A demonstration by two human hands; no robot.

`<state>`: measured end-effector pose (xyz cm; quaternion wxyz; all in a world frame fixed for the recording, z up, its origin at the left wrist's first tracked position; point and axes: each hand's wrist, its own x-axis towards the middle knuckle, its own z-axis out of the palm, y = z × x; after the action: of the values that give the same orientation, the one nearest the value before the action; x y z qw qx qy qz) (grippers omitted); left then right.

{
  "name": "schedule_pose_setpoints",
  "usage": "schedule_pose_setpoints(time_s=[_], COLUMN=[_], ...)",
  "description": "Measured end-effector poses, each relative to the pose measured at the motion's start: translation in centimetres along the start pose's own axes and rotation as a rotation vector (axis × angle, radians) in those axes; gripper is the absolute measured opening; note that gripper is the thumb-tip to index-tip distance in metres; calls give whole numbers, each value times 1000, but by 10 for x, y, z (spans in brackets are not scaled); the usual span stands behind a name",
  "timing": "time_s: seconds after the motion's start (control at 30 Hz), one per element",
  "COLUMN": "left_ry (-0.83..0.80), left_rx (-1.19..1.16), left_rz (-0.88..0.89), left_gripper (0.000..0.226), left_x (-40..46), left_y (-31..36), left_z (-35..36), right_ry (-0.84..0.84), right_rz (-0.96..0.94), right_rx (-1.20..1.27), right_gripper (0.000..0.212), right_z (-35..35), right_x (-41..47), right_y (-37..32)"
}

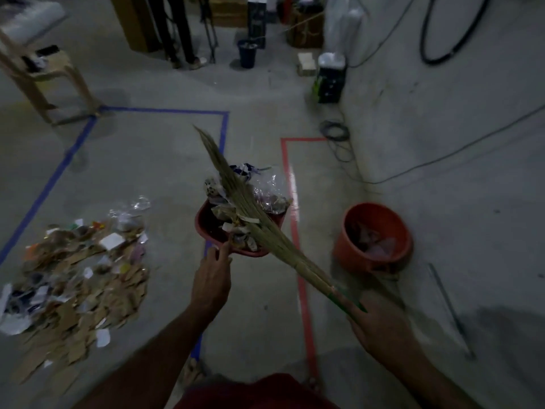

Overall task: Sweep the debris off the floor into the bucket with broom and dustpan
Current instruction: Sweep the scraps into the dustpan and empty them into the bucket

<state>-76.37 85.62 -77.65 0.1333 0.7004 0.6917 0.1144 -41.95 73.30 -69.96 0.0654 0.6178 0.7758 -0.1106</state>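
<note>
A person's left hand (213, 268) grips the near edge of a red dustpan (206, 228) at the centre of the frame, fingers curled over its rim, while the right hand (380, 323) at lower right closes around the green-wrapped handle end of a straw broom (250, 208). The broom lies diagonally across the dustpan, its bristle tip pointing toward the upper left, pressed over a heap of paper scraps and clear plastic (265, 190) piled in the pan. Just right of the pan, across a red tape line (295, 231) on the concrete floor, stands an orange bucket (373, 240) with a few pale scraps inside; it is near the wall at right. At left, inside a blue tape outline (50, 184), a wide spread of debris (79, 278) — brown cardboard bits, white paper, plastic wrap — lies on the floor, well apart from the pan. Farther off, at upper left, stands a wooden stool (50, 78); at top centre a person's legs (177, 31), a small dark bin (247, 53) and cardboard boxes; at upper right, cables (442, 31) loop along the wall. A thin rod (451, 311) lies on the floor at lower right. The scene is dim and blurred; what the bucket holds and the items on the stool are hard to make out, and the dustpan's handle is hidden by the left hand.
</note>
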Motion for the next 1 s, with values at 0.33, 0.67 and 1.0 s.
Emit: schedule_pose_setpoints(time_s=[0.33, 0.67, 1.0], left_ry=[-142, -342, -534], left_rx=[-5, -9, 47], left_rz=[201, 332, 316], left_gripper=[47, 53, 48], left_x=[26, 101, 224], left_y=[200, 334, 415], left_z=[100, 199, 344], right_ry=[-40, -252, -314], right_rz=[305, 456, 579], right_rx=[152, 274, 329], right_gripper=[93, 121, 96], right_z=[12, 18, 84], right_x=[-94, -70, 34], right_y=[152, 274, 417])
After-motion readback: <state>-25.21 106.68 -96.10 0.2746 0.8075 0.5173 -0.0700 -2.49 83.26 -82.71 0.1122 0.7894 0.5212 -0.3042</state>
